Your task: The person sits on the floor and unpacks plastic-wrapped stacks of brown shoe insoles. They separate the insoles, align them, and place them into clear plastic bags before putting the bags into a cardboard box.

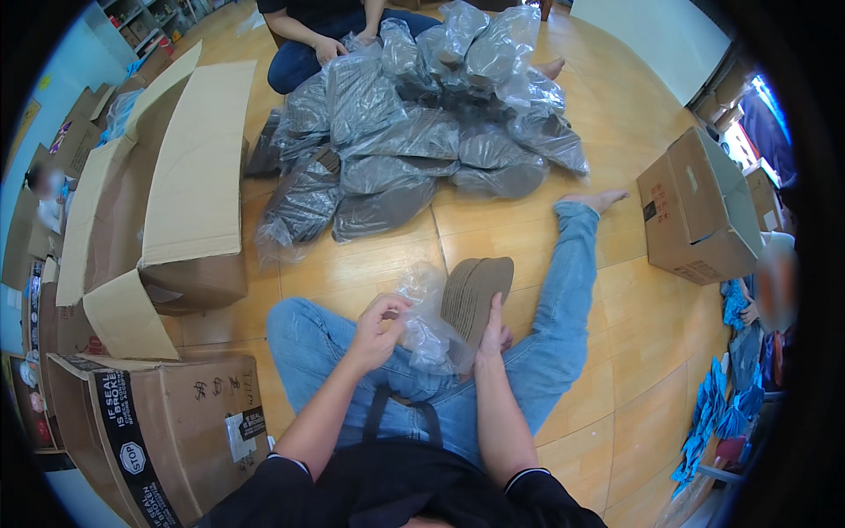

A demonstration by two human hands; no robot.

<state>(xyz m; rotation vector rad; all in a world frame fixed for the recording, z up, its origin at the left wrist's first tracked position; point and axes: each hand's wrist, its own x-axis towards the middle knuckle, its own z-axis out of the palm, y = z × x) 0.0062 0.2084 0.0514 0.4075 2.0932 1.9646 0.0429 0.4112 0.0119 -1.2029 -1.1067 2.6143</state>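
Observation:
Above my lap, my right hand is closed around the near side of a thick stack of brown-grey insoles. The stack stands tilted, its rounded ends pointing up and away from me. A clear plastic bag hangs crumpled along the left of the stack. My left hand pinches the edge of that bag between thumb and fingers. Whether the lower end of the stack sits inside the bag I cannot tell. Beyond my legs lies a large heap of bagged insole stacks on the floor.
A co-worker's hands rest behind the heap. Open cardboard boxes stand at left: a long one and a nearer taped one. Another open box stands at right on the wooden floor. Blue cloth pieces lie at far right.

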